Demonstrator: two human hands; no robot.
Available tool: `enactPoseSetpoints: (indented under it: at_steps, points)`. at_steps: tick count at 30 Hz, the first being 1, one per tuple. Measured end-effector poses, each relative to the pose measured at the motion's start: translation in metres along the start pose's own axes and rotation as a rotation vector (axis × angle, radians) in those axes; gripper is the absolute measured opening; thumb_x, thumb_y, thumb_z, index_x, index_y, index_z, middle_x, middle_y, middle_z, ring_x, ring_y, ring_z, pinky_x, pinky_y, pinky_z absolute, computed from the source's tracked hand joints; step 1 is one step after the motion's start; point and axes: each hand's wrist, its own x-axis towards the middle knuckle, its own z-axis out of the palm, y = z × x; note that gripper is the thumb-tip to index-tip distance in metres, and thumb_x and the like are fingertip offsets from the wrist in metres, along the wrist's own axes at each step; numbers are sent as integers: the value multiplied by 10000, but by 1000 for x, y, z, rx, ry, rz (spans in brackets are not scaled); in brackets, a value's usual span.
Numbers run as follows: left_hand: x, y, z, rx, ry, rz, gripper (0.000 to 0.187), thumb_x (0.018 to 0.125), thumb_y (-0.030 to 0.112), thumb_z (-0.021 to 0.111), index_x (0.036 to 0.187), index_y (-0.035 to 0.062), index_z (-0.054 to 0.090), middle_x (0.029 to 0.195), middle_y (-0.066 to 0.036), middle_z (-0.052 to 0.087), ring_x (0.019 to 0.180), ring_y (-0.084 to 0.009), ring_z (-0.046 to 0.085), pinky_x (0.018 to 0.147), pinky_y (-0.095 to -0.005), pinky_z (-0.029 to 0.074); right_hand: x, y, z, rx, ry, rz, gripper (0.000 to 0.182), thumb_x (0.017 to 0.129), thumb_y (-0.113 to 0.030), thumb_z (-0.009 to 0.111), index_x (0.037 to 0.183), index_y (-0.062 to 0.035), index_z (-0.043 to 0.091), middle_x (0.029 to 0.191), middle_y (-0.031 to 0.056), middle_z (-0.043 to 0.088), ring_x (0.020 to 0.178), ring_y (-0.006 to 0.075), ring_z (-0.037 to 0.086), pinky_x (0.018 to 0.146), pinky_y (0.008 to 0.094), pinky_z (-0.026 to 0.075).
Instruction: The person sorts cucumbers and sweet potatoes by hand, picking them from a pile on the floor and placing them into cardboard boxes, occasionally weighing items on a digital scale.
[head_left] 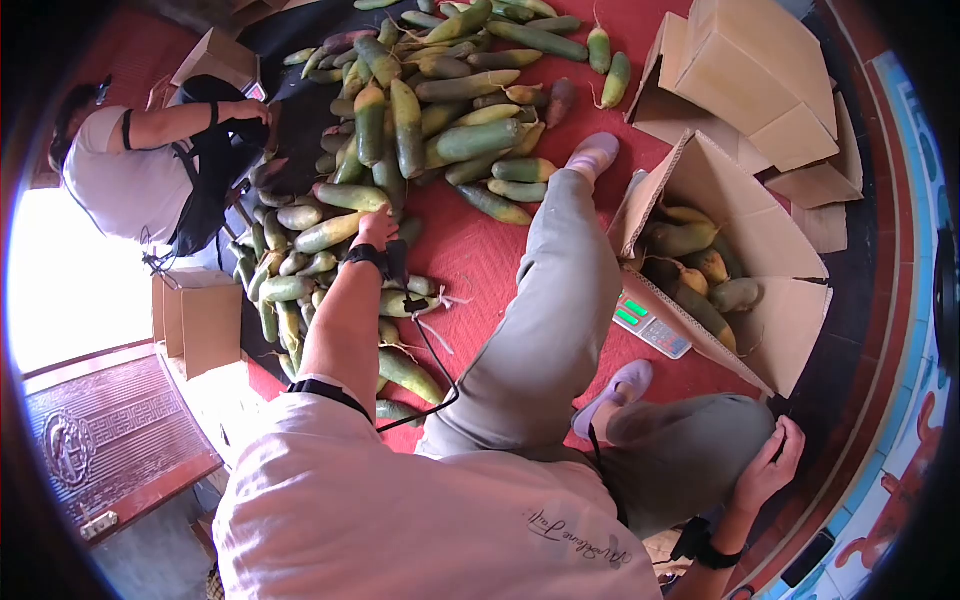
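My left hand (376, 228) reaches into a large heap of long green radishes (405, 125). Its fingers are curled at the end of a yellowish-green radish (330, 233); another green radish (350, 197) lies right against the fingertips. The hand partly hides where they meet. At the lower right, my right hand (775, 462) rests on my bent knee, holding nothing, with the fingers stretched out. Between my feet and the right wall, an open cardboard box (770, 215) holds several radishes (690, 255). It stands on a digital scale (650, 328) with a lit green display.
Another person (140, 165) sits at the upper left beside the heap. More cardboard boxes stand at the upper right (755, 75) and left (198, 318). A red mat (470, 265) covers the floor. A cable hangs from my left wrist.
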Motion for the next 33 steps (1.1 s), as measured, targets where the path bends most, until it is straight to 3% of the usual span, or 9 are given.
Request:
enactPoseSetpoints:
  at_steps: [4, 5, 7, 9, 12, 17, 23, 24, 33]
  points:
    - [30, -5, -2, -993, -11, -408, 470, 904, 379, 490, 1233, 48, 436, 1195, -135, 526, 936, -245, 605, 821, -423, 482, 2, 4, -1, -48, -18, -2, 163, 878, -47, 446, 964, 24, 565, 922, 163, 570, 851, 303, 568, 772, 361, 451]
    - [38, -11, -3, -986, -17, -406, 470, 904, 379, 490, 1233, 48, 436, 1195, -135, 526, 936, -245, 605, 821, -423, 482, 2, 5, -2, -50, -24, -2, 165, 879, -49, 444, 964, 25, 565, 923, 164, 569, 852, 305, 567, 774, 362, 450]
    - [33, -9, -7, -1254, -78, -334, 532, 873, 377, 565, 1190, -30, 436, 1062, -207, 564, 664, -266, 637, 569, -385, 533, 3, 3, -3, -49, -26, 6, 165, 879, -49, 445, 964, 26, 564, 924, 165, 569, 852, 308, 567, 773, 362, 449]
    - [36, -8, -2, -1160, 66, -297, 477, 858, 373, 587, 1130, -6, 483, 946, -174, 609, 600, -247, 621, 487, -327, 516, 4, 3, -3, -48, -26, 9, 164, 879, -49, 445, 963, 26, 564, 924, 166, 569, 853, 310, 567, 771, 362, 449]
    - [55, -21, -6, -1264, -167, -303, 387, 852, 407, 587, 938, 38, 504, 694, -80, 612, 502, -218, 553, 470, -324, 478, 5, 3, -4, -41, -29, 13, 163, 879, -49, 444, 958, 26, 566, 921, 166, 569, 847, 315, 568, 767, 363, 449]
    - [-7, 23, -15, -1473, -330, -387, 360, 838, 405, 608, 866, 66, 489, 631, -49, 564, 544, -204, 536, 527, -353, 470, 4, 6, -4, -50, -17, 0, 153, 864, -36, 453, 947, 25, 566, 911, 165, 569, 846, 312, 566, 766, 359, 448]
    - [-81, 51, -12, -1571, -475, -150, 228, 901, 319, 539, 1008, 120, 508, 996, -76, 627, 751, -177, 589, 668, -293, 456, 2, 4, -5, 2, 21, 9, 140, 838, 0, 462, 926, 22, 567, 888, 163, 566, 829, 301, 567, 756, 347, 449]
    - [-95, 58, -17, -1571, -661, -88, 214, 923, 288, 505, 1043, 111, 508, 979, -73, 621, 781, -164, 587, 710, -282, 455, 3, 0, -6, 29, 22, 20, 135, 831, 7, 467, 920, 20, 566, 875, 161, 565, 820, 298, 569, 749, 345, 451]
    - [-259, 184, -49, -1047, -614, 575, 278, 913, 207, 523, 1100, 2, 520, 901, -70, 589, 782, -142, 557, 703, -267, 463, -4, 4, -6, 99, 132, 3, 115, 814, 22, 486, 886, 24, 575, 845, 155, 569, 775, 301, 569, 703, 356, 461]
